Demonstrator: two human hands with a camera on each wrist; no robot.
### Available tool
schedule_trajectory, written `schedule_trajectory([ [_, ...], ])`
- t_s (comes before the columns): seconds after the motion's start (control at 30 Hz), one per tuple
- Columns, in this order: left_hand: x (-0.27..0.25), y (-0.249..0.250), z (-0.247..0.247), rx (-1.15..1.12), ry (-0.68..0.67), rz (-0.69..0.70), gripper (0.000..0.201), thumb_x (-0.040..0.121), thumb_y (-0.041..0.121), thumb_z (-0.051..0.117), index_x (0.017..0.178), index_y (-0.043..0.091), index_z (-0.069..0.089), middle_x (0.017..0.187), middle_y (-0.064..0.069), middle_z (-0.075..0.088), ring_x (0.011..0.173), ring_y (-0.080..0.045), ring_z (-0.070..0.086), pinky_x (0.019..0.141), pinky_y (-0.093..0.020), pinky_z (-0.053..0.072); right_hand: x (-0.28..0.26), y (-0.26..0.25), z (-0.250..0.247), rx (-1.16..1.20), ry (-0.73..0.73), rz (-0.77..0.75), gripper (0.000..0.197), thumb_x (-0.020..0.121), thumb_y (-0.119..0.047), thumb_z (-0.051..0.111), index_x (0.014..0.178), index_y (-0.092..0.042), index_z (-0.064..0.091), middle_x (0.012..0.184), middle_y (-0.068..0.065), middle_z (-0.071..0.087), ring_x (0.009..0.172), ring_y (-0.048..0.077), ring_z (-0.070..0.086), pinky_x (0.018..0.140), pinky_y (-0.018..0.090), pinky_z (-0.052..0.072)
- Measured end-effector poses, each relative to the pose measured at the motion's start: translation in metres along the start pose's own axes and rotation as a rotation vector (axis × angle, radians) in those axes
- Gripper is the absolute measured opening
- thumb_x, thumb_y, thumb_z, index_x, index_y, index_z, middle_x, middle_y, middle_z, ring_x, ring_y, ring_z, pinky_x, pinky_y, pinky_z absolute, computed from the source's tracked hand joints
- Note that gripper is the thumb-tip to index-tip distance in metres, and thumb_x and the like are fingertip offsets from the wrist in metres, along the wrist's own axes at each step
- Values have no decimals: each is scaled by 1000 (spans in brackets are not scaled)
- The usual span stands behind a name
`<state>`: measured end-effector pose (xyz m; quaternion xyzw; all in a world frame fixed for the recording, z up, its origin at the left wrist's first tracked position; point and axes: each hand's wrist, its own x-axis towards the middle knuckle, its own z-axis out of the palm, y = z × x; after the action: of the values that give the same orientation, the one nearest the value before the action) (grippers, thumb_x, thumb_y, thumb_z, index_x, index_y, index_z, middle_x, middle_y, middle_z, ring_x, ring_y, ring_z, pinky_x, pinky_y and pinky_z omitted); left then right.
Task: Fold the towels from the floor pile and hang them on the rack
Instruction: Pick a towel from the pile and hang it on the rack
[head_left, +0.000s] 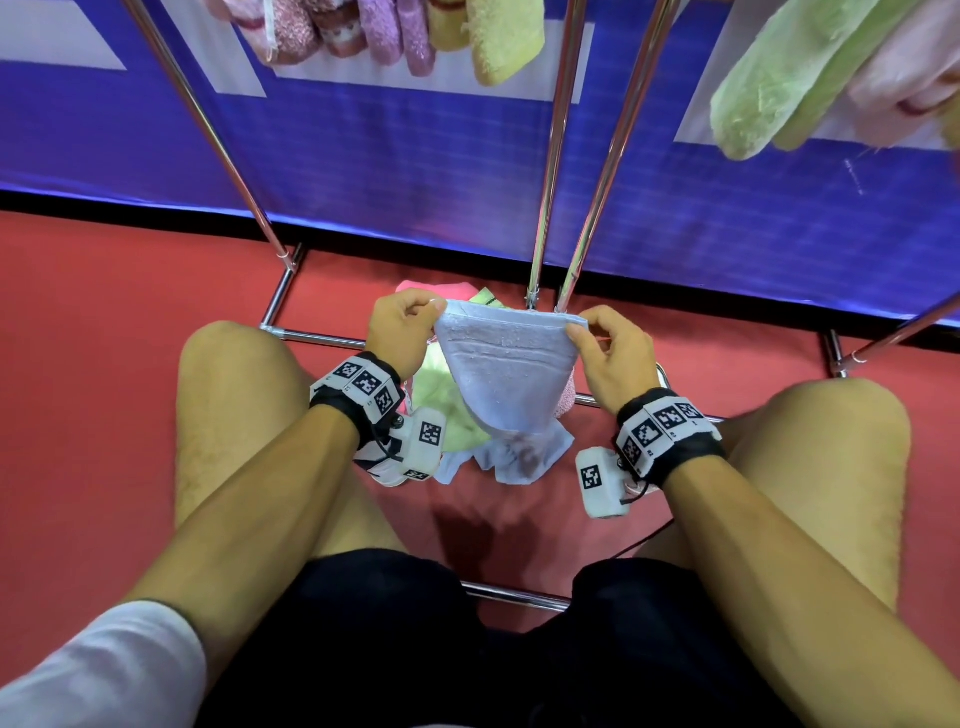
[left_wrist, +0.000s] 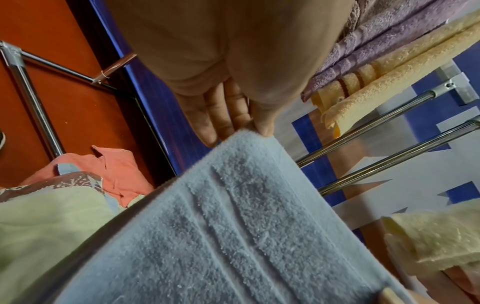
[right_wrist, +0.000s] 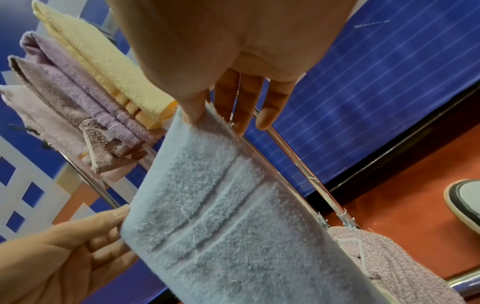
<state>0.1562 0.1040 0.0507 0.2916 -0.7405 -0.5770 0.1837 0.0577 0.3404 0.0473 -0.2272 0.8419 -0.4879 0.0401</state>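
Your knees flank the floor pile (head_left: 447, 410): green, pink and pale pieces heaped on the red floor (head_left: 114, 322) inside the chrome base bars of the rack (head_left: 550, 171). The rack's uprights rise just behind your hands, in front of a blue banner (head_left: 395, 171). Folded towels already hang overhead: pink, purple and yellow ones (head_left: 395, 36) upper left, a green one (head_left: 779, 83) upper right.

The head view alone shows the blue towel's (head_left: 506, 379) lower end, bunched and resting on the pile. The left wrist view adds a salmon cloth (left_wrist: 114, 170) and a patterned piece in the pile; the right wrist view shows a lilac towel (right_wrist: 389, 259) by the rack foot and a shoe (right_wrist: 465, 199) on the floor.

The blue towel hangs between your hands above the pile, its top edge stretched level left to right, its long axis running down toward the floor, ribbed bands parallel to the top edge.

Left hand (head_left: 397, 332): thumb and fingers pinch the top left corner. Right hand (head_left: 615, 348): thumb and forefinger pinch the top right corner, the other fingers (right_wrist: 272, 107) straight and free behind it.
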Motion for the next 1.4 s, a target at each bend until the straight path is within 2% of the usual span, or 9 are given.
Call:
schedule_trajectory([
  [0.2,-5,2,7,-6,0,-19,16,92,11,62,79,19,65,79,-8,63,75,-23,60,63,-36,57,3,-2,1,14,117,79,12,89,-18,66,79,-12,65,64,-7,55,54,-2,49,60,5,39],
  [0.33,-10,0,17,-33,-36,-69,8,88,19,67,83,12,69,74,-8,68,67,-25,64,67,-47,58,4,-2,0,-22,197,115,6,83,-17,68,77,-15,67,57,-8,54,49,0,49,58,6,38],
  [0.47,-16,13,29,-105,-47,-116,12,90,12,67,92,1,67,78,-15,71,70,-29,69,70,-47,61,0,-8,3,-33,163,99,6,82,-18,67,84,-19,61,57,-6,56,57,15,55,66,23,46],
  [0.63,-28,23,50,-131,-133,-127,12,87,8,71,78,13,66,77,-18,69,70,-28,65,73,-50,59,-9,-19,11,-38,48,23,21,85,-13,62,86,-29,48,53,-6,55,53,8,52,59,21,43],
  [0.8,-30,22,63,-120,-194,-108,17,83,10,74,71,22,70,68,-8,69,67,-29,64,71,-57,57,-13,-25,17,10,-16,-31,16,86,-5,58,81,-19,53,49,-9,49,46,4,47,53,9,38],
  [0.93,-33,19,67,-144,-256,-127,14,81,9,74,74,22,72,80,-24,70,78,-38,67,78,-61,56,-15,-23,19,7,-64,-100,11,82,-2,62,83,-12,61,57,-11,55,54,4,54,58,8,43],
  [1.03,-32,18,66,-147,-279,-144,13,83,7,72,80,20,73,85,-24,72,87,-45,69,80,-59,57,-14,-22,20,10,-78,-98,19,76,4,59,83,-12,66,57,-16,53,52,1,53,55,6,39],
  [1.23,-31,28,60,-192,-376,-165,10,91,-1,63,100,3,67,90,-20,70,76,-21,70,76,-36,61,-9,-19,20,63,-109,-60,21,81,6,59,90,-9,71,69,3,65,60,-1,56,62,5,43],
  [1.4,-37,29,57,-163,-425,-124,11,87,13,65,94,17,73,104,-27,69,100,-40,68,88,-50,57,-7,-11,24,-14,-87,-200,15,85,1,65,92,-9,73,89,-5,64,80,1,54,74,7,40],
])
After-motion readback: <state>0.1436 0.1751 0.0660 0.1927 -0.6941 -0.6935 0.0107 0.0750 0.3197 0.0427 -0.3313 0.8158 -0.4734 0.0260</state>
